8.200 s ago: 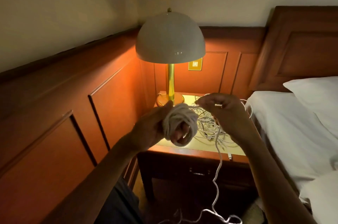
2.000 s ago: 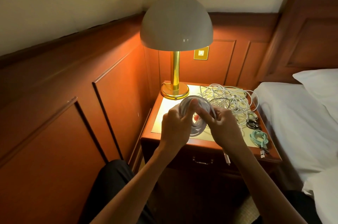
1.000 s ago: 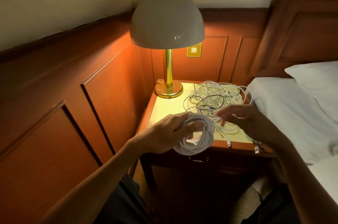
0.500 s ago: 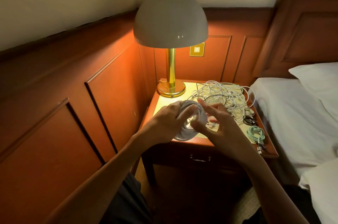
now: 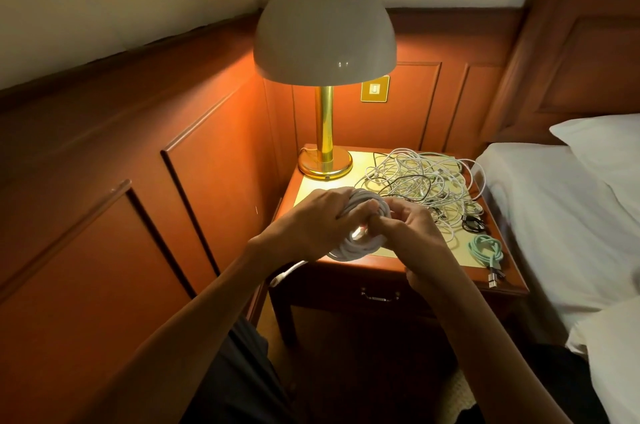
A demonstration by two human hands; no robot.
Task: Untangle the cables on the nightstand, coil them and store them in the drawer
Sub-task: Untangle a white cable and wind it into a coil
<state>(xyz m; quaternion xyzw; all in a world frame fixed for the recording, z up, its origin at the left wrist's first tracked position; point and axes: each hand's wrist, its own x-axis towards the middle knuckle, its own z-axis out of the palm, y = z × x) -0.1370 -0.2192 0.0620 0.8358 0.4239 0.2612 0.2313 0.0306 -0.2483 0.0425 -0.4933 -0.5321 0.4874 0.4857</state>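
right grip (image 5: pixel 410 229) is back from the tangle (image 5: pixel 419 181) beside the lamp (image 5: pixel 325 160), pinching the white coil (image 5: pixel 356 245) the left grip (image 5: pixel 311 221) clutches; likely tucking its end.

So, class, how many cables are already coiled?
3: a white coil gripped by left hand and right hand, a small black coil near the nightstand's right edge, and a mint-green coil in front of it. The tangle may hide others.
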